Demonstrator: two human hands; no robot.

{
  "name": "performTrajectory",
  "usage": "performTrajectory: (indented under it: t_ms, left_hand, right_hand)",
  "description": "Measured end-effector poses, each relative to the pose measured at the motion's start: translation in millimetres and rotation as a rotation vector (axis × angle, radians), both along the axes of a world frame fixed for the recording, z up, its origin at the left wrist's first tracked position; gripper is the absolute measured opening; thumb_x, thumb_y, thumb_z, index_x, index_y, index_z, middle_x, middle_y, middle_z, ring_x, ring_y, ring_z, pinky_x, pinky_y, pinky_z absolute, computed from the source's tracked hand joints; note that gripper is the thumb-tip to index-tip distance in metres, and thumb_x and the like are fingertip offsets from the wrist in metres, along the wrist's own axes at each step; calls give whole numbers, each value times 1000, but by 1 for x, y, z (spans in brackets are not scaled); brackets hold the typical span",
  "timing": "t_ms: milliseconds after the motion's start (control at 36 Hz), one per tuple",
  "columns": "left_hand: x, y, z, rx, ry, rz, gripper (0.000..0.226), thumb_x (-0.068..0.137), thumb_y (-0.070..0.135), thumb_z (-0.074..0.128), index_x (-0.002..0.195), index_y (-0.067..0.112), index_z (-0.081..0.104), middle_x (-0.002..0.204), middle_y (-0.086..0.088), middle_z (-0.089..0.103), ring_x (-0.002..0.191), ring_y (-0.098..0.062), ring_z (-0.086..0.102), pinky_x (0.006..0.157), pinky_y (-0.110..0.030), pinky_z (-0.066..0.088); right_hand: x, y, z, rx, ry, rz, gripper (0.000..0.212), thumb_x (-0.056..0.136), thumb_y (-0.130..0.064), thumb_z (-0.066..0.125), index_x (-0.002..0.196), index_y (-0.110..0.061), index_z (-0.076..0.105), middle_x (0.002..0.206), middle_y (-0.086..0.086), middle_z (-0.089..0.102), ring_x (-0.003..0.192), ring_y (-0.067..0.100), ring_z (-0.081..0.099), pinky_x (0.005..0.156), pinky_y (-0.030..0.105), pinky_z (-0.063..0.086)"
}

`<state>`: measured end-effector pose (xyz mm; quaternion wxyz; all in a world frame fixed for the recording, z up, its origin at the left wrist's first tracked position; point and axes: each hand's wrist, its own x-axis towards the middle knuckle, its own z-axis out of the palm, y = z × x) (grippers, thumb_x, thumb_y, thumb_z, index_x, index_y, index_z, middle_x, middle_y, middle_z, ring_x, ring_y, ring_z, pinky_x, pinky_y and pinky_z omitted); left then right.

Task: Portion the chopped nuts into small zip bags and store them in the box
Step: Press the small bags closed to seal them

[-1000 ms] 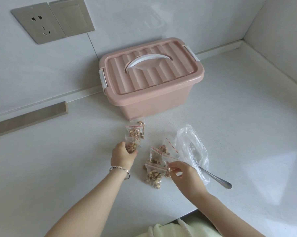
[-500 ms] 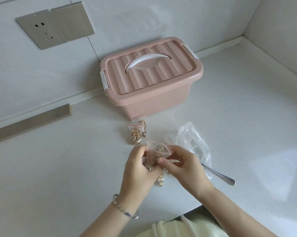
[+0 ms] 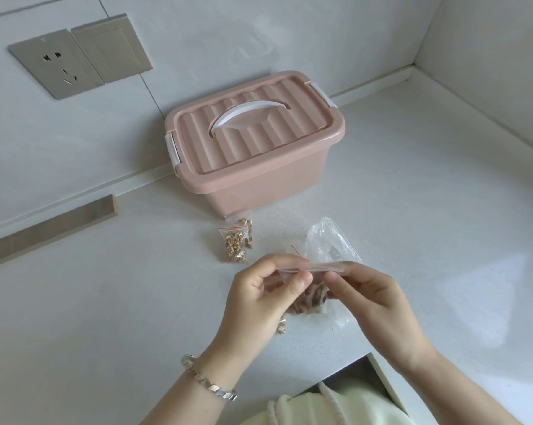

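Observation:
A small zip bag of chopped nuts [image 3: 309, 297] hangs above the counter between both hands. My left hand [image 3: 260, 302] pinches the left end of its red zip strip, and my right hand [image 3: 372, 299] pinches the right end. Two filled zip bags [image 3: 236, 240] lie on the counter in front of the pink box [image 3: 253, 154], whose ribbed lid with a white handle is closed. More nut bags peek out below my left hand [image 3: 281, 326]. A crumpled clear plastic bag [image 3: 329, 240] lies behind my right hand.
The box stands against the back wall of a white counter [image 3: 105, 302], near a corner on the right. A wall socket and switch plate [image 3: 75, 59] sit up left. The counter's front edge [image 3: 348, 361] runs under my wrists. The spoon is hidden.
Both hands came together and lifted one nut bag. They now hold its zip strip stretched level between them. The view has moved closer.

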<state>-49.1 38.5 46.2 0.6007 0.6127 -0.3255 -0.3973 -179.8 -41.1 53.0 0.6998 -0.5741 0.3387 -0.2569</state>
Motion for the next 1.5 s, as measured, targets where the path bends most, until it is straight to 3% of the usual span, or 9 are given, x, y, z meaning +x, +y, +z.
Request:
performTrajectory:
  t_ms: [167,250,361,667,917,1056,1139,1361,1500]
  left_hand:
    - [-6,1,1,-82,3,26,14,77,13,70,86,1,71,89,-14,73,91,-29,68,83,-38,53]
    - [-7,4,2,-27,-68,86,21,70,29,71,84,14,75,84,-11,73,80,-35,67,73,-48,55]
    - [-7,3,3,52,-78,98,29,61,37,73,88,26,73,88,-1,73,84,-23,69,69,-27,56]
    - [-20,0,2,126,244,166,14,68,22,65,76,13,74,81,-6,72,78,-16,67,69,-20,51]
    - [-27,1,3,306,392,193,9,63,26,64,64,18,68,71,-5,65,66,-14,61,54,-21,48]
    - [-24,-2,3,302,660,82,14,77,8,55,77,9,68,84,-13,60,82,-24,53,69,-33,39]
    - [-22,-3,3,270,693,91,20,63,12,59,77,7,72,89,-15,64,86,-26,53,74,-35,39]
    - [-8,1,3,233,618,20,44,70,15,70,107,-9,63,115,-24,62,99,-31,56,75,-28,47]
    - [-6,3,-1,238,545,128,37,65,16,63,94,-7,68,96,-23,68,79,-26,61,60,-22,49]
  right_hand:
    - [-4,-1,0,-156,56,25,20,80,-25,59,89,-15,73,93,-3,73,91,13,67,82,23,51]
    - [-4,-1,-3,-403,136,-13,8,83,-24,66,83,-23,74,85,-12,71,86,8,66,76,19,50]
    - [-3,2,-6,-661,176,-102,8,81,-31,60,85,-30,67,77,-17,66,75,-1,62,69,7,46]
    - [-1,8,-1,-422,178,-85,22,79,-12,69,69,-32,64,73,-19,67,70,4,63,62,11,47]
    - [-3,5,-13,-972,196,-44,8,82,-19,64,86,-15,70,77,-9,63,73,-2,57,69,10,46]
    - [-3,9,-9,-795,99,-146,14,82,-15,66,88,-27,61,82,-19,59,77,-9,60,71,5,45]
    - [-1,13,-3,-510,93,-188,33,77,-9,70,82,-40,64,77,-24,66,72,-2,65,67,6,47]
    - [0,-3,5,335,24,-88,20,68,-7,68,88,-8,67,69,4,70,66,14,65,65,18,54]
    - [0,-5,3,256,176,-4,27,59,-31,69,73,-8,72,75,8,73,71,15,65,68,19,53]
